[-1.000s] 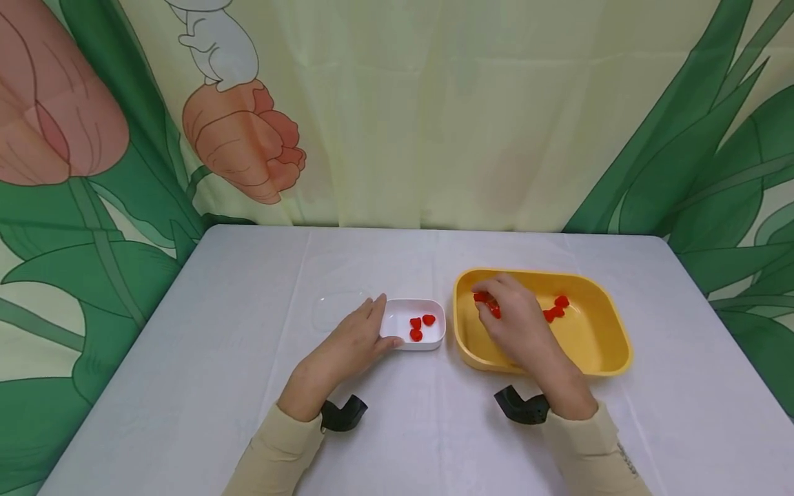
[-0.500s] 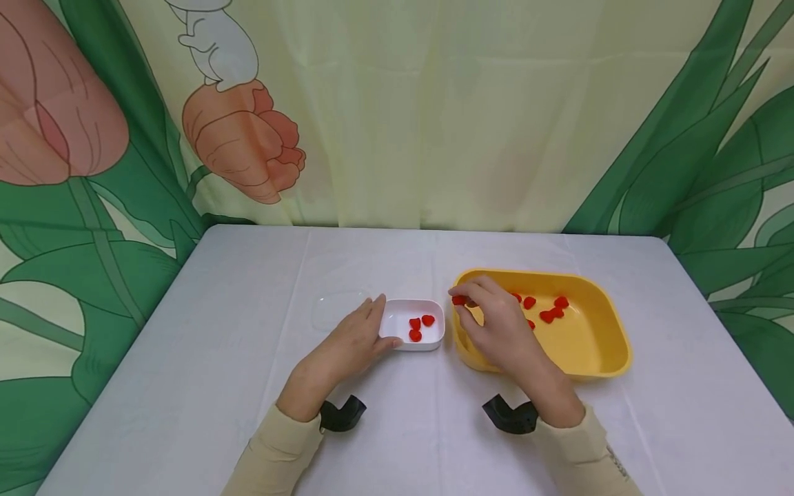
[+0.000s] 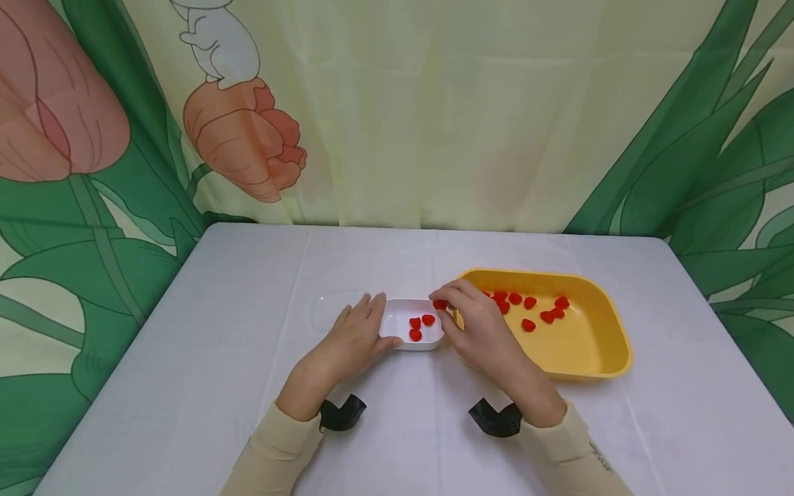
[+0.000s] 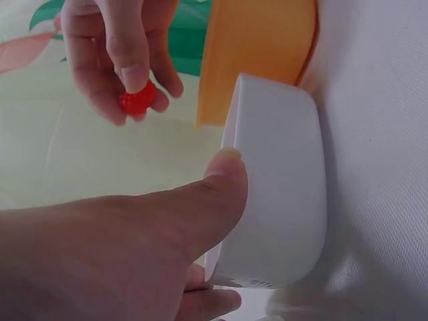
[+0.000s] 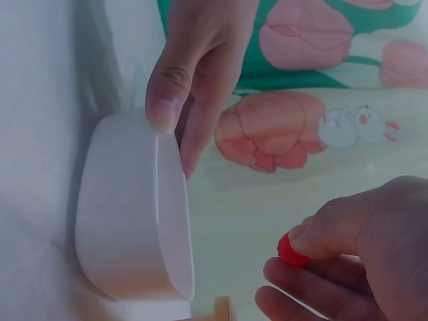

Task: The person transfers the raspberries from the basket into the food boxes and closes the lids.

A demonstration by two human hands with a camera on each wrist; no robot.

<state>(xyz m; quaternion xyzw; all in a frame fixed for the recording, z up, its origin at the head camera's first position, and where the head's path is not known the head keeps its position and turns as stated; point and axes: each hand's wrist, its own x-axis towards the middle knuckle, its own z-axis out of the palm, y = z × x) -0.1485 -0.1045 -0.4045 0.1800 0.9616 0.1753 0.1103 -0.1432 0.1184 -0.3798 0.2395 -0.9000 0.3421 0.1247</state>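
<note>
A small white plastic box (image 3: 397,311) stands on the table with several red raspberries (image 3: 415,335) inside. My left hand (image 3: 349,342) steadies the box at its left end, thumb (image 4: 224,177) over the near rim and the other fingers along the far side. Thumb and fingertips of my right hand (image 3: 486,337) pinch one red, bumpy raspberry (image 4: 138,100). In the head view it overlaps the box's right rim; both wrist views show it held above the box's height. More raspberries (image 3: 528,325) lie in the yellow tub (image 3: 586,351) just right of the box, partly behind my right hand.
A transparent lid (image 3: 325,311) lies flat on the white tablecloth (image 3: 186,386), left of the box and partly behind my left hand. A curtain (image 3: 397,138) printed with flowers hangs behind the table's back edge.
My right hand has picked a raspberry out of the yellow tub and carried it left to the white box's right edge. The left hand has stayed in place on the box.
</note>
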